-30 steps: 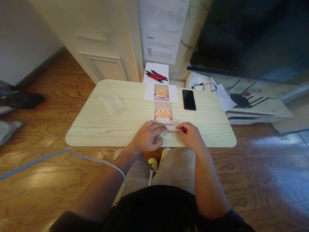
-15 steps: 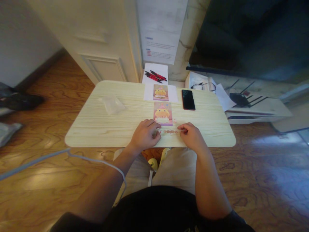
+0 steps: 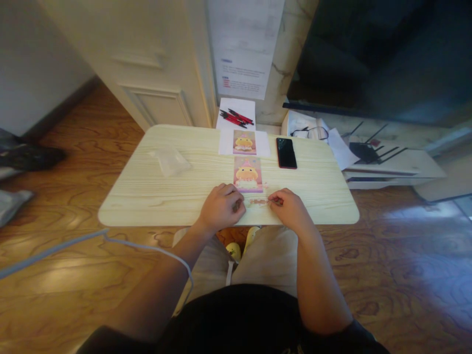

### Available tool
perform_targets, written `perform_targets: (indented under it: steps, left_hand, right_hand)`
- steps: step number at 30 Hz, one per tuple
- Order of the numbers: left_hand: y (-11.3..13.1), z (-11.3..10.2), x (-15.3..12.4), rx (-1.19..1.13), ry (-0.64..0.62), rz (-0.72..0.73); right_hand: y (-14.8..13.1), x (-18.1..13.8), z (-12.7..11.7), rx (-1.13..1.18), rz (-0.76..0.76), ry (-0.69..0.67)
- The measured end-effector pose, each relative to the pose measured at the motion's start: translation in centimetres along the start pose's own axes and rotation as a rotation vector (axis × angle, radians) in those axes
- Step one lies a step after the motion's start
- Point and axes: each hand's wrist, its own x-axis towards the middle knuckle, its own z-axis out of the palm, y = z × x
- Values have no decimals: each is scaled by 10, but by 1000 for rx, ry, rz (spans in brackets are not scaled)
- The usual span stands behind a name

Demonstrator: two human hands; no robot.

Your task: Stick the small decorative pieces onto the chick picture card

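A person's right hand (image 3: 289,209) is bending over a pale wood-grain table (image 3: 140,196) just below and right of the frame's center, thumb and fingertips drawing close together at the right end of a small pinkish strip (image 3: 258,201); whether they are gripping it is too small to tell. The left hand (image 3: 221,209) is curling on the strip's other side, slightly left of center, its fingers partly closing toward the thumb and any hold impossible to make out. The strip is lying between the hands, just below a cartoon card (image 3: 248,174) at mid-frame. A second card (image 3: 244,142) is resting on white paper (image 3: 262,143) above it. A dark phone (image 3: 286,153) is lying right of center, while red-and-black pens (image 3: 237,118) are sitting in the upper middle.
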Motion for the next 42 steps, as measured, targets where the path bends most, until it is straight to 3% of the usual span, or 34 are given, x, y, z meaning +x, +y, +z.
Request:
perform_targets:
  steps: [19, 34, 42]
  left_hand:
    - [2, 1, 1, 31, -37, 18]
    - [-1, 3, 2, -69, -53, -7]
    - [-11, -5, 0, -400, 57, -159]
  right_hand:
    - [1, -1, 3, 5, -42, 21]
    - [6, 1, 3, -17, -66, -23]
    - [7, 1, 0, -4, -72, -54]
